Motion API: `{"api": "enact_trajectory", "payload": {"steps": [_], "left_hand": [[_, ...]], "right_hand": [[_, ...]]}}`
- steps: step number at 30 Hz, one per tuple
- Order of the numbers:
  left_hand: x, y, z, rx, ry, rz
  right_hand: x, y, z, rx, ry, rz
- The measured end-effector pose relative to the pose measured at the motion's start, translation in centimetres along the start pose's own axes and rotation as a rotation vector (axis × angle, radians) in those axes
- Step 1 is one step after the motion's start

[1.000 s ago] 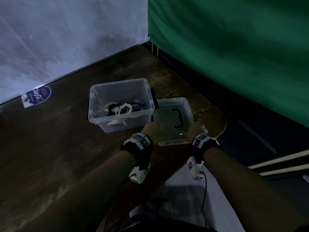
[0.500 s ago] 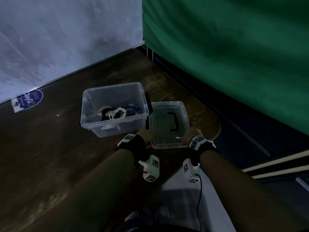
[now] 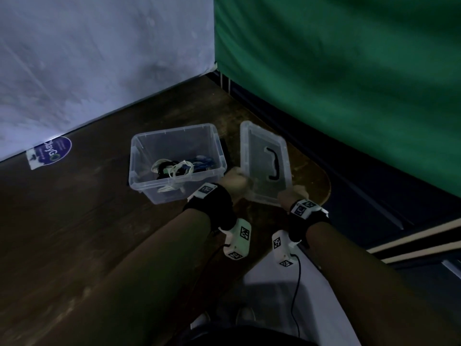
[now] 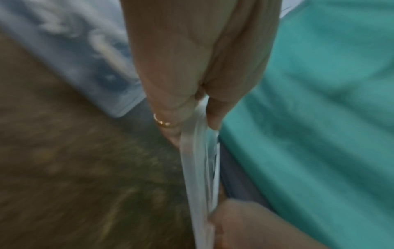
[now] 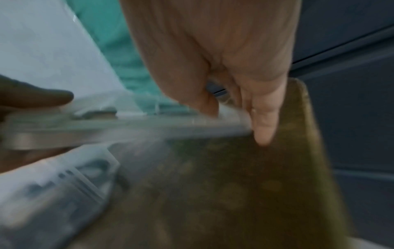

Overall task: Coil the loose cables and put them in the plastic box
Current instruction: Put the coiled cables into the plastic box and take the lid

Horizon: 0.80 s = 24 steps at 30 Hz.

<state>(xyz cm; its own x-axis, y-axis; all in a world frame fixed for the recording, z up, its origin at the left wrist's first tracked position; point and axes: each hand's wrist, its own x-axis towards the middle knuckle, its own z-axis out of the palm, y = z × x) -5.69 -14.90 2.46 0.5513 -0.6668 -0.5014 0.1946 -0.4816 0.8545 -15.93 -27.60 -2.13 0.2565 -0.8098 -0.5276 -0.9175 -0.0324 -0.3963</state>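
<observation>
clear see-through plastic box (image 3: pixel 174 156) mid-frame, white, black and blue cables (image 3: pixel 179 167) inside, clear lid (image 3: pixel 259 156) with black handle (image 3: pixel 274 164), dark brown worktop (image 3: pixel 74 233), green curtain (image 3: pixel 349 71) upper right, purple sticker (image 3: pixel 53 151) far left

Head cam up high, looking down at table (image 3: pixel 74 245) corner. Wrist cams super close, blurry, aimed along fingers. All three share clear lid (image 3: pixel 264 168).

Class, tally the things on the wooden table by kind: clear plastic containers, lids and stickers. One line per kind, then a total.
Clear plastic box: 1
Clear lid with black handle, held by left hand and right hand: 1
Purple sticker: 1
Total: 3
</observation>
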Motion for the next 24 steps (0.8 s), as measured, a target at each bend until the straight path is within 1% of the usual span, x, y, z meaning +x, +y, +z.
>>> {"api": "enact_trajectory", "payload": {"steps": [2,4,5,7,9,10,12,14,15,17,18,19,20,24], "left_hand": [[-0.3,1.4,-0.5,-0.082,0.037,0.016],[-0.3,2.2,-1.2,-0.257,0.077,0.047],[-0.4,2.4,-1.5,-0.344,0.110,0.060],[-0.8,2.7,-2.0,-0.388,0.161,0.103],[-1.8,3.3,-2.9,-0.408,0.177,0.182],[-2.2,3.6,-3.5,-0.428,0.172,0.212],[-3.2,4.1,-5.4,-0.443,0.176,0.251],[-3.6,4.2,-8.2,-0.460,0.273,0.253],[-3.8,4.1,-9.7,-0.460,0.374,0.240],[-3.9,3.5,-13.1,-0.415,0.641,0.191],[-4.1,2.9,-14.6,-0.406,0.738,0.180],[-4.2,2.3,-16.0,-0.371,0.790,0.154],[-4.4,1.8,-17.1,-0.312,0.811,0.142],[-5.0,0.3,-19.4,0.029,0.758,0.016]], "right_hand": [[-0.4,-1.2,-0.4,0.239,0.052,0.030],[-0.8,-2.7,-0.7,0.526,0.028,0.038],[-1.3,-3.4,-0.8,0.698,-0.010,0.049],[-2.3,-5.0,-1.0,1.025,-0.168,0.034],[-3.2,-6.4,-1.1,1.247,-0.316,0.015],[-3.6,-7.0,-1.3,1.289,-0.343,0.021],[-4.1,-8.1,-1.6,1.250,-0.346,0.031],[-4.5,-9.1,-1.9,1.169,-0.329,-0.018],[-4.7,-9.6,-1.9,1.109,-0.332,-0.056],[-5.1,-10.3,-1.7,0.967,-0.331,-0.113],[-5.3,-10.8,-1.4,0.911,-0.326,-0.131],[-5.5,-11.4,-1.0,0.856,-0.325,-0.153],[-5.7,-11.9,-0.7,0.796,-0.314,-0.172],[-6.4,-13.7,0.4,0.522,-0.258,-0.316]]}}
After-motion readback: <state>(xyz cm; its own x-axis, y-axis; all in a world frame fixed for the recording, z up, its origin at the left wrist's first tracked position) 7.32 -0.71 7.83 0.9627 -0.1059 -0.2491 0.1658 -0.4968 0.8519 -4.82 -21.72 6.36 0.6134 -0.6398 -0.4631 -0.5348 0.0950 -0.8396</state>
